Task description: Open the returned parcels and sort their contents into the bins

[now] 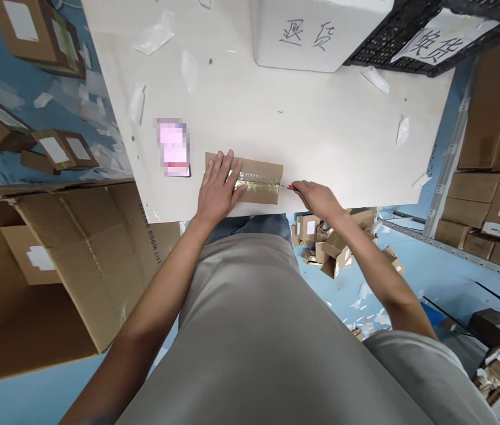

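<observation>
A small brown cardboard box (261,170) lies near the front edge of the white table (232,106), with a strip of shiny clear tape along its top. My left hand (218,188) rests flat on the box's left half, fingers stretched out. Just off the right end of the box, my right hand (318,199) is closed around a red and black utility knife (293,188). Its thin blade points left at the taped seam; whether it touches the box I cannot tell. To the left of the box lies a phone (174,149) with a blurred pink screen.
At the table's back stand a white bin (307,35) and a black crate (373,44), both labelled by hand. Paper scraps (156,34) lie about. A large open carton (72,265) stands at left, opened boxes (332,248) below, stacked boxes (493,106) at right.
</observation>
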The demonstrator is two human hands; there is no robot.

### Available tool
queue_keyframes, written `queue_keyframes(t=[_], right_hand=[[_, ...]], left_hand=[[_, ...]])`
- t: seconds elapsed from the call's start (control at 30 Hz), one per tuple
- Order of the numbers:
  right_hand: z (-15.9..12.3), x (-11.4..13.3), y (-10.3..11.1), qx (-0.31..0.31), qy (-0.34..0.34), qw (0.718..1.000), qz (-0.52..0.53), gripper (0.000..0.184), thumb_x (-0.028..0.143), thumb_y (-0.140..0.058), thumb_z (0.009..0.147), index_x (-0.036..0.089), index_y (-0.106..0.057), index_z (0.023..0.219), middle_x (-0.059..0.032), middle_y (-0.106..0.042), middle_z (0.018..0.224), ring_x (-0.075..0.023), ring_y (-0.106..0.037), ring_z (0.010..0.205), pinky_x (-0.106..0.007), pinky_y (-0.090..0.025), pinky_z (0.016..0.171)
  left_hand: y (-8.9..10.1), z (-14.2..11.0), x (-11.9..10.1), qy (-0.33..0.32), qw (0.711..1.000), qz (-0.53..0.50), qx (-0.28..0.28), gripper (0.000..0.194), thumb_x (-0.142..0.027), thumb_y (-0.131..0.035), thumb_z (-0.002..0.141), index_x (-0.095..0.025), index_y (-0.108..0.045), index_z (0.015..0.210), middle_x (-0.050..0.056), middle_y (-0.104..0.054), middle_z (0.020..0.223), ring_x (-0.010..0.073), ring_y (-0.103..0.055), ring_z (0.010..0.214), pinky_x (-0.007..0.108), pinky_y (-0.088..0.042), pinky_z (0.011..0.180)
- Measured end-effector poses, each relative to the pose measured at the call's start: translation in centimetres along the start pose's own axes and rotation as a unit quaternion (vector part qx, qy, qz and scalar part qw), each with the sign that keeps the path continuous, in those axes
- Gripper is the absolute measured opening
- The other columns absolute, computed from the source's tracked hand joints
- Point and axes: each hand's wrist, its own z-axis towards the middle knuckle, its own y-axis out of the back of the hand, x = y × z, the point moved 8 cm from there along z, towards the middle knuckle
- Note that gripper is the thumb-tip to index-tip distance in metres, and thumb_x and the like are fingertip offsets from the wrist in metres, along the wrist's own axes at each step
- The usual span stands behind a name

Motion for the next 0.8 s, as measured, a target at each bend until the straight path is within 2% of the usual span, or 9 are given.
queue_keyframes(t=[0.07, 0.13, 0.23, 0.33, 0.43, 0.53, 0.63, 0.77, 0.8], right_hand=[[-0.4, -0.5, -2.4, -0.058, 0.015, 0.992, 0.111, 0.044, 0.036, -0.034, 0.124, 0.019, -0.064, 0.152, -0.0184, -0.080, 0.138, -0.0309, -0.075, 0.120, -0.038, -0.055, 0.098], [-0.5, -0.6, -5.0, -0.122, 0.009, 0.966, 0.228, 0.052, 0.050, -0.029, 0.124, 0.022, -0.063, 0.151, -0.0189, -0.080, 0.138, -0.0307, -0.077, 0.121, -0.040, -0.059, 0.101], [0.2, -1.3, -8.6, -0.227, -0.089, 0.899, 0.363, 0.066, 0.069, -0.020, 0.120, 0.024, -0.058, 0.150, -0.0178, -0.081, 0.137, -0.0283, -0.079, 0.122, -0.041, -0.061, 0.107], [2.4, -0.6, -10.9, -0.257, -0.153, 0.833, 0.465, 0.073, 0.080, -0.022, 0.115, 0.024, -0.057, 0.146, -0.0176, -0.078, 0.142, -0.0240, -0.078, 0.118, -0.040, -0.062, 0.106], [4.7, 1.6, -10.8, -0.250, -0.132, 0.783, 0.553, 0.070, 0.081, -0.033, 0.112, 0.025, -0.060, 0.142, -0.0156, -0.075, 0.145, -0.0211, -0.077, 0.114, -0.037, -0.065, 0.102], [5.0, 2.5, -9.3, -0.268, -0.140, 0.755, 0.582, 0.061, 0.074, -0.040, 0.115, 0.025, -0.064, 0.143, -0.0131, -0.076, 0.141, -0.0207, -0.076, 0.112, -0.035, -0.065, 0.101], [4.8, 1.8, -8.7, -0.275, -0.161, 0.741, 0.592, 0.054, 0.069, -0.046, 0.116, 0.026, -0.065, 0.142, -0.0108, -0.076, 0.137, -0.0193, -0.076, 0.108, -0.034, -0.065, 0.099], [6.2, -0.4, -10.4, -0.261, -0.198, 0.710, 0.623, 0.052, 0.071, -0.051, 0.113, 0.026, -0.066, 0.134, -0.0074, -0.076, 0.127, -0.0165, -0.075, 0.097, -0.029, -0.064, 0.083], [7.0, -0.6, -10.8, -0.258, -0.197, 0.711, 0.624, 0.052, 0.072, -0.051, 0.112, 0.026, -0.066, 0.133, -0.0064, -0.076, 0.122, -0.0161, -0.074, 0.097, -0.028, -0.063, 0.082]], left_hand=[[0.1, -0.4, 0.5, 0.000, 1.000, 0.015, 0.012, 0.079, -0.080, -0.051, 0.110, -0.028, -0.058, 0.170, 0.016, -0.046, 0.185, 0.0396, -0.027, 0.180, 0.070, -0.018, 0.146], [0.4, -0.8, 1.4, 0.002, 0.999, 0.029, 0.022, 0.080, -0.078, -0.045, 0.113, -0.027, -0.054, 0.174, 0.015, -0.041, 0.188, 0.0399, -0.023, 0.181, 0.069, -0.014, 0.147], [1.9, -1.2, 3.4, 0.007, 1.000, 0.030, 0.006, 0.082, -0.079, -0.044, 0.112, -0.030, -0.050, 0.177, 0.013, -0.035, 0.192, 0.0407, -0.019, 0.182, 0.069, -0.012, 0.147], [4.0, -1.8, 5.7, 0.030, 0.998, 0.030, -0.036, 0.085, -0.085, -0.046, 0.109, -0.033, -0.053, 0.176, 0.013, -0.033, 0.192, 0.0425, -0.017, 0.182, 0.069, -0.013, 0.146], [5.2, -3.0, 7.4, 0.072, 0.994, 0.037, -0.077, 0.088, -0.089, -0.055, 0.103, -0.032, -0.061, 0.170, 0.018, -0.042, 0.184, 0.0460, -0.028, 0.177, 0.070, -0.024, 0.143], [4.7, -4.1, 7.7, 0.103, 0.990, 0.020, -0.099, 0.094, -0.092, -0.060, 0.100, -0.027, -0.062, 0.169, 0.023, -0.061, 0.162, 0.0462, -0.051, 0.160, 0.067, -0.038, 0.136], [3.7, -4.5, 7.4, 0.115, 0.987, -0.024, -0.111, 0.093, -0.091, -0.058, 0.102, -0.026, -0.061, 0.170, 0.021, -0.067, 0.149, 0.0419, -0.062, 0.145, 0.061, -0.049, 0.128], [3.8, -4.2, 7.9, 0.129, 0.981, -0.066, -0.129, 0.087, -0.087, -0.059, 0.104, -0.027, -0.064, 0.167, 0.021, -0.069, 0.153, 0.0352, -0.069, 0.132, 0.048, -0.061, 0.112], [4.1, -4.2, 8.3, 0.128, 0.980, -0.074, -0.130, 0.087, -0.087, -0.060, 0.104, -0.026, -0.065, 0.166, 0.020, -0.070, 0.155, 0.0339, -0.071, 0.131, 0.046, -0.062, 0.110]])
